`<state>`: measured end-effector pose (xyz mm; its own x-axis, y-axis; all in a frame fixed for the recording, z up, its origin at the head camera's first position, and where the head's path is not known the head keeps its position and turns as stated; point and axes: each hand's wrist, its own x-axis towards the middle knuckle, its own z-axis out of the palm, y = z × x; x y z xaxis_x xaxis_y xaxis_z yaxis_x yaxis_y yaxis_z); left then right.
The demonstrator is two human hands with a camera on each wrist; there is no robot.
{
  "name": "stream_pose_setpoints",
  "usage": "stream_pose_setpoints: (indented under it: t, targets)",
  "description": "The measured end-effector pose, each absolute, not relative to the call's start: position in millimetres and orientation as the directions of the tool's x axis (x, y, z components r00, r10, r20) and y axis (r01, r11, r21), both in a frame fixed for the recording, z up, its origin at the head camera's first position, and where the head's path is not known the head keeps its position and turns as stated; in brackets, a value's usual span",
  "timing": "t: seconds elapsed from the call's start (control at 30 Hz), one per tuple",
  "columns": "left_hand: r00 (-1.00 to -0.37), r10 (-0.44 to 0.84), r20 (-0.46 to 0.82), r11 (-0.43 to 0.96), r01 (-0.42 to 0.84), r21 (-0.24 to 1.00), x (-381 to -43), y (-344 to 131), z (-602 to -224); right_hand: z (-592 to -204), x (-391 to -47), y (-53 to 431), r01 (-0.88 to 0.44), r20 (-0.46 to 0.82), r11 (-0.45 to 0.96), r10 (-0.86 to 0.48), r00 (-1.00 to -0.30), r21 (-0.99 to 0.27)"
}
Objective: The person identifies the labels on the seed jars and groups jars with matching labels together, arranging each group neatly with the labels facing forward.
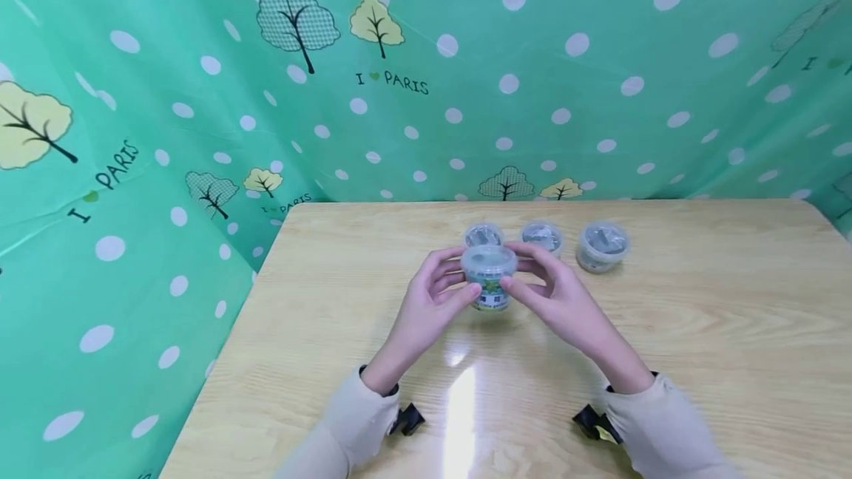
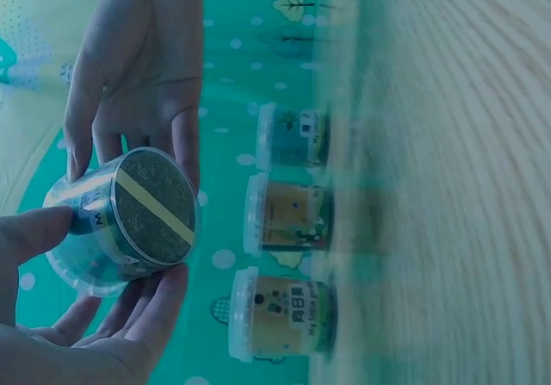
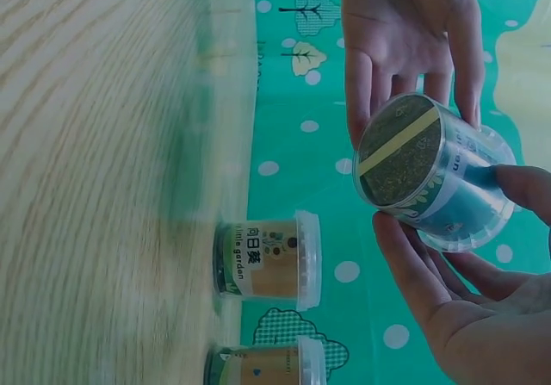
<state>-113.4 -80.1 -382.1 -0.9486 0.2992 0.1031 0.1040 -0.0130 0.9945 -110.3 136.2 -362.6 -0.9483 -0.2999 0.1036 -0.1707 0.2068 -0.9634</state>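
Both hands hold a small clear plastic tub (image 1: pixel 491 279) with a lid and a teal printed label, raised above the table. My left hand (image 1: pixel 435 290) grips its left side, thumb on the front. My right hand (image 1: pixel 549 283) grips the right side the same way, fingers curved behind. In the left wrist view the tub's base (image 2: pixel 157 206) shows dark, soil-like contents crossed by a pale yellow strip. Its lid faces up in the head view.
Three similar lidded tubs stand in a row behind: a left one (image 1: pixel 484 233) partly hidden by the held tub, a middle one (image 1: pixel 542 235) and a right one (image 1: pixel 603 246). The wooden table (image 1: pixel 699 331) ends at a green dotted curtain (image 1: pixel 413 154).
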Motion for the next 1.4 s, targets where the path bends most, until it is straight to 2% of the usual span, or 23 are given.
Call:
stream_pose_setpoints:
  t: [0.4, 0.63, 0.9, 1.2, 1.4]
  targets:
    - [-0.957, 0.278, 0.086, 0.01, 0.092, 0.996, -114, -108, -390, -375, -127, 117, -0.177, 0.096, 0.165, -0.412, -0.906, -0.97]
    - [-0.959, 0.279, 0.058, 0.023, 0.067, 0.998, -114, -121, -398, -380, -132, 108, -0.156, 0.062, 0.175, -0.45, -0.891, -0.972]
    - [-0.965, 0.261, 0.017, 0.041, 0.029, 0.999, -114, -131, -402, -386, -136, 96, -0.186, 0.087, 0.166, -0.475, -0.876, -0.968]
    - [-0.964, 0.266, 0.004, 0.098, 0.031, 0.995, -117, -136, -405, -394, -139, 86, -0.184, 0.091, 0.137, -0.506, -0.858, -0.973]
    - [-0.969, 0.247, 0.03, 0.201, 0.081, 0.976, -115, -139, -406, -396, -140, 80, -0.175, 0.065, 0.168, -0.513, -0.856, -0.97]
